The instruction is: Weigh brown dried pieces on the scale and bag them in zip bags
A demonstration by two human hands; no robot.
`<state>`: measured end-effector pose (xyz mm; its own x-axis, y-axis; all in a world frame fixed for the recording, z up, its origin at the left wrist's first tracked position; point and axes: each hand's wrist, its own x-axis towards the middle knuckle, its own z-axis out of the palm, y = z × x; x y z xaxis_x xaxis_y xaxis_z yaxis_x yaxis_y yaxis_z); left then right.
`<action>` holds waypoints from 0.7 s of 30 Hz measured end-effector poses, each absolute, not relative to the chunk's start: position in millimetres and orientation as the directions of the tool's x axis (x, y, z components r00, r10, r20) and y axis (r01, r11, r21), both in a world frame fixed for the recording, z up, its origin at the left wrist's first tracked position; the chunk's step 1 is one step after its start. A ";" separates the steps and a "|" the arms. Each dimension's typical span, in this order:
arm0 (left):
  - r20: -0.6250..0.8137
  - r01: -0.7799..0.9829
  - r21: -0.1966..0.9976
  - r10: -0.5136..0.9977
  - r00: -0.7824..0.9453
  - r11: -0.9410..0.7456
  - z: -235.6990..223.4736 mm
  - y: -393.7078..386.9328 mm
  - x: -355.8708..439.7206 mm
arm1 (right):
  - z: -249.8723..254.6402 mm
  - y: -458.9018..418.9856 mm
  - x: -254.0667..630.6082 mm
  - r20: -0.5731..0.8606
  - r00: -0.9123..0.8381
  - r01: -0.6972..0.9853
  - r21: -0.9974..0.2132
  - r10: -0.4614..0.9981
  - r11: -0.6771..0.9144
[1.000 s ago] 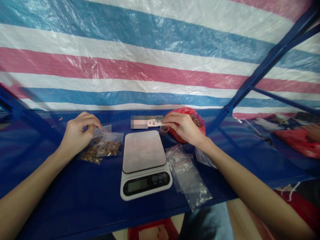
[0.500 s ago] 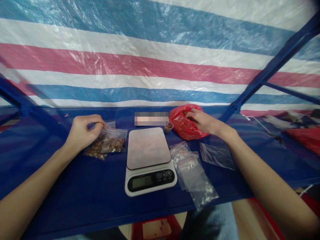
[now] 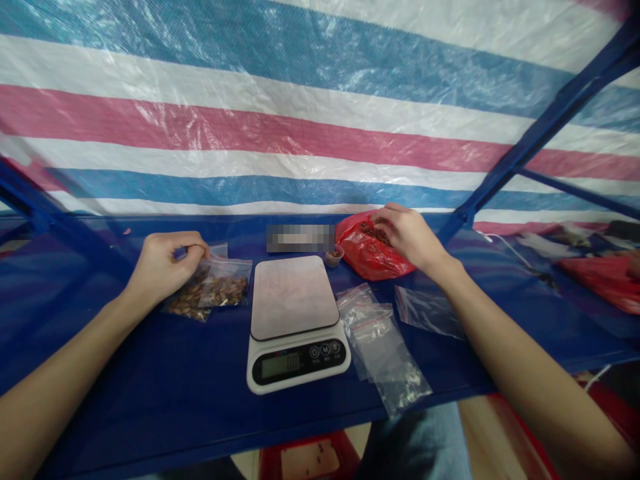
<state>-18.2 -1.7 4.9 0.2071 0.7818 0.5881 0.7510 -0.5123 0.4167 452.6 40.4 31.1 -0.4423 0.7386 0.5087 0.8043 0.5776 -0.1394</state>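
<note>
My left hand (image 3: 167, 263) is closed, thumb pressed to the curled forefinger, against two clear zip bags (image 3: 227, 283) of brown dried pieces. I cannot make out whether it grips a bag edge. My right hand (image 3: 407, 233) is at the mouth of an open red plastic bag (image 3: 367, 257), fingers drawn together and partly hidden. Small reddish-brown pieces (image 3: 373, 232) show inside that bag. Between my hands sits a white kitchen scale (image 3: 295, 300), its bare plate on top and a display that seems to read 0.0.
Clear zip bags (image 3: 390, 353) without visible contents lie right of the scale, another (image 3: 430, 310) under my right forearm. A small cup (image 3: 334, 256) stands by the red bag. Blue frame bars (image 3: 540, 133) slant up at both sides before a striped tarp (image 3: 280, 127).
My right hand has risen slightly out of the red bag, and more of the pieces inside show. My left hand stays by the filled zip bags. The view has shifted slightly.
</note>
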 end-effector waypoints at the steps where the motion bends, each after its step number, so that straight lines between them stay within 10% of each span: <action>1: 0.590 0.751 0.415 0.781 0.207 -0.513 4.6 -1.4 -18.4 | 36.2 34.2 445.3 0.559 -0.414 0.797 -0.159 0.718 0.583; 21: 0.572 0.765 0.401 0.790 0.221 -0.504 3.1 0.1 -19.0 | 24.7 2.4 385.6 0.526 -0.566 0.575 -0.300 0.635 0.761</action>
